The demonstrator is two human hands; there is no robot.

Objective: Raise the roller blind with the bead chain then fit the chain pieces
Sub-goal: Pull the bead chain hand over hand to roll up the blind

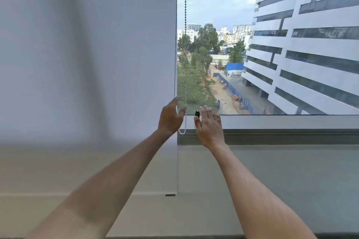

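Observation:
A pale grey roller blind (87, 54) covers the left half of the window down to the sill. Its bead chain (185, 25) hangs in two strands along the blind's right edge and loops at the bottom near the sill. My left hand (170, 118) is raised beside the lower loop with fingers spread, the fingertips close to the chain; I cannot tell if they touch it. My right hand (209, 126) is just right of the chain, fingers apart and pointing up. A small black piece (197, 113) stands on the sill at the right hand's fingertips.
The window sill (281, 122) and a grey frame rail (281, 137) run to the right. Beyond the uncovered glass are a large white building (301, 54), trees and a road. A beige ledge (58, 190) lies below the blind.

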